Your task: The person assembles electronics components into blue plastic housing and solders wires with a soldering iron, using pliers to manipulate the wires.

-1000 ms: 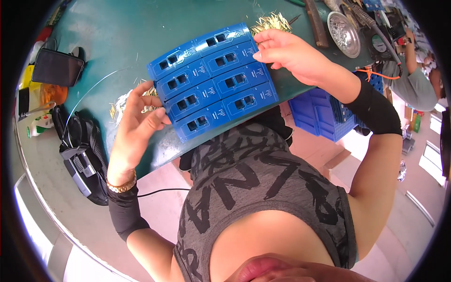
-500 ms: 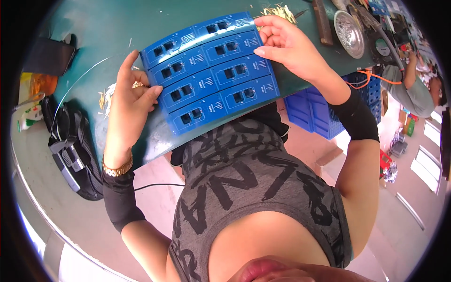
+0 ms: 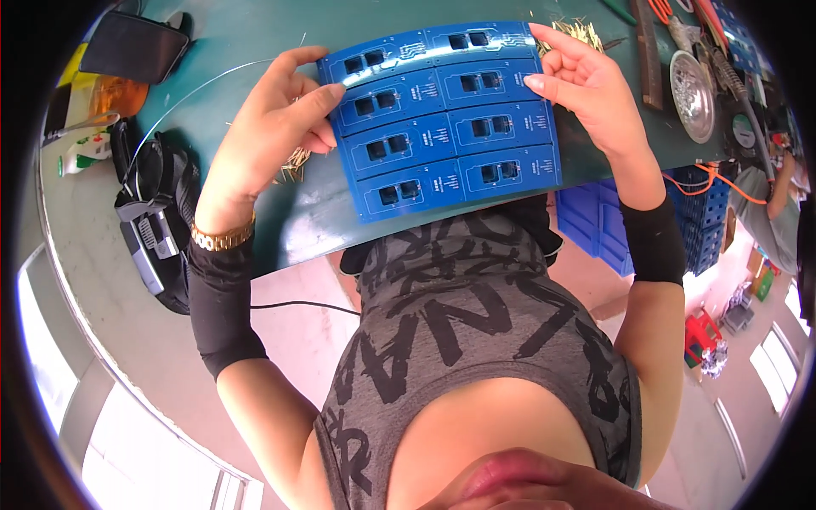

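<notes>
A blue circuit board panel [image 3: 442,119], split into several rectangular sections with dark square parts, is held flat over the near edge of a green table [image 3: 246,51]. My left hand [image 3: 272,127] grips its left edge, fingers spread over the top. My right hand [image 3: 586,85] holds its right edge with thumb and fingers. A gold bracelet circles my left wrist. Under my left hand lie small brass pins [image 3: 293,161].
More brass pins [image 3: 578,30] lie beyond my right hand. A round metal dish [image 3: 693,81] and tools sit at the far right. Blue plastic crates [image 3: 671,212] stand under the table. A black bag [image 3: 157,212] and an orange container [image 3: 115,93] are at the left.
The panel and both hands have shifted left and slightly away in view, and the board now lies squarer to me. Both hands keep their hold.
</notes>
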`<action>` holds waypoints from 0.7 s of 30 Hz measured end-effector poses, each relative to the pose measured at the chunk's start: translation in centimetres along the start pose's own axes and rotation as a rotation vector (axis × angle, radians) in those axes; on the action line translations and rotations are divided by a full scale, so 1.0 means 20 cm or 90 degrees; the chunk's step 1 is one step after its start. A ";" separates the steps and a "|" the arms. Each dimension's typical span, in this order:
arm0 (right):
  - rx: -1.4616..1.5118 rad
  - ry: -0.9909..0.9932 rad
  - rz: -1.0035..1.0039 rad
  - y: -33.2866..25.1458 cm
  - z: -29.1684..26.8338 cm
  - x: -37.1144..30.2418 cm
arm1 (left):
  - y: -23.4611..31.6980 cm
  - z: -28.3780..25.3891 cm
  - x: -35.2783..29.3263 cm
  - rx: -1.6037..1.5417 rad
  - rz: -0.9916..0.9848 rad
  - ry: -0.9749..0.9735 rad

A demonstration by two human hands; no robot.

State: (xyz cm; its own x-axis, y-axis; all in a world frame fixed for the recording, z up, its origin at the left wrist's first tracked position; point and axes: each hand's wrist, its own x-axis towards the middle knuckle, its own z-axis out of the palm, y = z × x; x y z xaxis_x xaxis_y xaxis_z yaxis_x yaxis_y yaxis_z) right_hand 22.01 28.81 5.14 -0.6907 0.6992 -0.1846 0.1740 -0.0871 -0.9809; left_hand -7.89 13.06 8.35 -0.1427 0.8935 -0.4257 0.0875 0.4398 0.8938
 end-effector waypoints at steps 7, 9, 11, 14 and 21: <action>-0.115 0.038 0.017 0.00 0.01 0.05 | 0.03 -0.04 0.03 0.052 0.014 -0.023; -0.118 0.046 0.008 0.00 0.01 0.05 | 0.03 -0.05 0.02 0.037 0.006 -0.029; -0.077 0.040 0.035 -0.01 -0.01 0.06 | 0.04 -0.06 0.02 0.024 0.001 -0.033; -0.050 0.044 0.031 0.00 -0.01 0.06 | 0.05 -0.08 0.02 -0.022 -0.044 -0.032; -0.022 0.064 -0.021 0.02 0.00 0.06 | 0.05 -0.10 -0.01 -0.074 -0.040 -0.076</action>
State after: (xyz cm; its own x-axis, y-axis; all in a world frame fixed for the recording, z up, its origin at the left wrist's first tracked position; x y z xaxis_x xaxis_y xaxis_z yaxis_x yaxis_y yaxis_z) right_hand 21.23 29.73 4.53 -0.6234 0.7687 -0.1434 0.1775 -0.0395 -0.9833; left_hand -9.84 13.08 9.55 -0.0258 0.8722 -0.4884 -0.0332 0.4876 0.8725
